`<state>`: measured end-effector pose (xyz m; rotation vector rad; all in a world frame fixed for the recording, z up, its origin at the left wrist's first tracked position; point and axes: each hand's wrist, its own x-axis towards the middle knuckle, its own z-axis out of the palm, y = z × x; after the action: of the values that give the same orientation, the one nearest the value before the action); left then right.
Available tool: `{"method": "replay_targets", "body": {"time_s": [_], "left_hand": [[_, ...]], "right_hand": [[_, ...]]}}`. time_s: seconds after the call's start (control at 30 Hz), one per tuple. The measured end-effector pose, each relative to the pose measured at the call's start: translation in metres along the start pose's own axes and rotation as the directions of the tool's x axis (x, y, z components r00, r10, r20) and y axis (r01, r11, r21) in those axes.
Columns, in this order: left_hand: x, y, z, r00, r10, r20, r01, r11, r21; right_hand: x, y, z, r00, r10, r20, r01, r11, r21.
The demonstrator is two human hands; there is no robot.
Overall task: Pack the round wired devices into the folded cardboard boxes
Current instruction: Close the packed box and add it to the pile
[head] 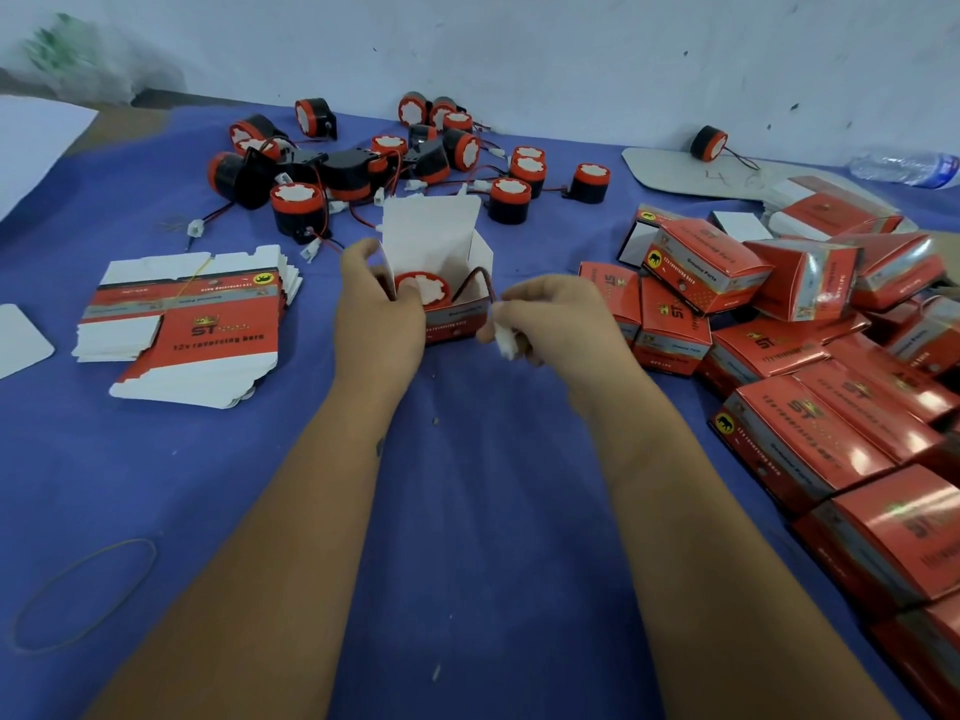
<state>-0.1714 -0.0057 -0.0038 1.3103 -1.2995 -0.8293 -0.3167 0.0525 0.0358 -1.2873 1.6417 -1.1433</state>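
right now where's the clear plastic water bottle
In the head view the clear plastic water bottle lies on its side at the far right edge of the blue cloth, against the wall, beyond the pile of closed red cardboard boxes.

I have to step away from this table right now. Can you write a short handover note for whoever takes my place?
Left hand grips the open box; one horn already sits inside.
Right hand pinches that horn's white plug; its wire arches over the box edge.
Done: closed boxes piled on the right.
Left: tuck wire and plug in, close the flaps, then pack the loose horns at the back using the flat boxes on the left.
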Motion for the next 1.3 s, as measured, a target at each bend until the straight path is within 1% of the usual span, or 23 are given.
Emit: {"method": "replay_targets", "body": {"time_s": [0.07,0.1,0.13,0.2,0.27,0.3,0.37,0.4,0.47,0.5,0.53,0.57,0.63,0.67,0.7,0.73,0.83,0.93,1.03,1.1,1.17,1.23,1.3], "left_hand": [[-0.002,0.0,0.0,1.0,0.01,0.019,-0.011,1.0,0.017],[-0.003,0.0,0.0,0.998,0.026,0.055,-0.027,0.999,0.025],[-0.004,0.001,0.001,0.994,0.046,0.096,-0.049,0.998,0.034],[-0.008,0.005,0.001,0.982,0.09,0.166,-0.099,0.994,0.05],[-0.01,0.007,0.002,0.972,0.118,0.202,-0.13,0.991,0.045],[-0.011,0.009,0.003,0.969,0.124,0.212,-0.136,0.99,0.044],[-0.013,0.01,0.003,0.963,0.13,0.237,-0.143,0.989,0.037],[-0.014,0.01,0.003,0.958,0.131,0.255,-0.142,0.989,0.028],[-0.013,0.01,0.004,0.952,0.126,0.279,-0.138,0.99,0.024],[-0.013,0.009,0.005,0.952,0.122,0.281,-0.135,0.99,0.027],[-0.013,0.009,0.006,0.953,0.117,0.28,-0.13,0.991,0.027],[-0.013,0.008,0.006,0.955,0.111,0.277,-0.123,0.992,0.026],[-0.013,0.007,0.008,0.959,0.103,0.263,-0.113,0.993,0.024],[-0.013,0.006,0.008,0.962,0.1,0.256,-0.11,0.994,0.025],[-0.013,0.005,0.009,0.964,0.098,0.249,-0.108,0.994,0.027],[-0.014,0.004,0.009,0.966,0.097,0.241,-0.107,0.994,0.027],[-0.014,0.003,0.009,0.973,0.096,0.209,-0.105,0.994,0.029],[-0.015,0.004,0.011,0.978,0.106,0.181,-0.117,0.992,0.05],[-0.016,0.005,0.012,0.98,0.099,0.174,-0.113,0.991,0.074],[-0.016,0.006,0.012,0.983,0.074,0.167,-0.087,0.994,0.068],[-0.018,0.008,0.013,0.989,0.029,0.146,-0.032,0.999,0.015],[-0.018,0.01,0.015,0.992,-0.012,0.123,0.018,0.999,-0.046],[-0.018,0.012,0.016,0.993,-0.017,0.117,0.022,0.999,-0.047]], "right_hand": [[-0.002,-0.001,-0.002,0.982,0.055,0.178,-0.067,0.996,0.06],[-0.004,-0.001,-0.001,0.971,0.063,0.23,-0.09,0.99,0.107],[-0.006,-0.001,0.0,0.969,0.054,0.242,-0.094,0.983,0.158],[-0.008,-0.005,0.004,0.986,0.006,0.166,-0.053,0.959,0.279],[-0.009,-0.008,0.009,0.999,-0.034,-0.019,0.038,0.934,0.355],[-0.008,-0.009,0.012,0.99,-0.041,-0.133,0.084,0.938,0.336],[-0.003,-0.006,0.016,0.94,-0.08,-0.333,0.159,0.963,0.218],[-0.001,-0.004,0.018,0.91,-0.124,-0.396,0.193,0.971,0.141],[0.0,0.001,0.019,0.849,-0.273,-0.451,0.265,0.961,-0.083],[0.0,0.003,0.018,0.81,-0.377,-0.449,0.293,0.923,-0.249],[0.0,0.006,0.016,0.776,-0.48,-0.41,0.307,0.854,-0.419],[0.0,0.009,0.015,0.757,-0.559,-0.339,0.318,0.768,-0.557],[-0.001,0.011,0.015,0.76,-0.62,-0.194,0.327,0.623,-0.71],[-0.001,0.012,0.015,0.776,-0.612,-0.153,0.319,0.59,-0.742],[0.0,0.012,0.016,0.797,-0.586,-0.148,0.297,0.594,-0.748],[0.001,0.012,0.017,0.817,-0.55,-0.172,0.271,0.63,-0.728],[0.003,0.014,0.022,0.865,-0.427,-0.264,0.218,0.793,-0.569],[0.004,0.015,0.026,0.859,-0.386,-0.336,0.226,0.875,-0.428],[0.002,0.013,0.027,0.851,-0.393,-0.348,0.248,0.885,-0.394],[0.003,0.013,0.024,0.853,-0.421,-0.309,0.255,0.852,-0.457],[0.004,0.012,0.021,0.864,-0.431,-0.261,0.265,0.829,-0.492],[0.005,0.01,0.019,0.879,-0.411,-0.242,0.273,0.849,-0.452],[0.004,0.007,0.021,0.892,-0.391,-0.227,0.281,0.873,-0.398]]}}
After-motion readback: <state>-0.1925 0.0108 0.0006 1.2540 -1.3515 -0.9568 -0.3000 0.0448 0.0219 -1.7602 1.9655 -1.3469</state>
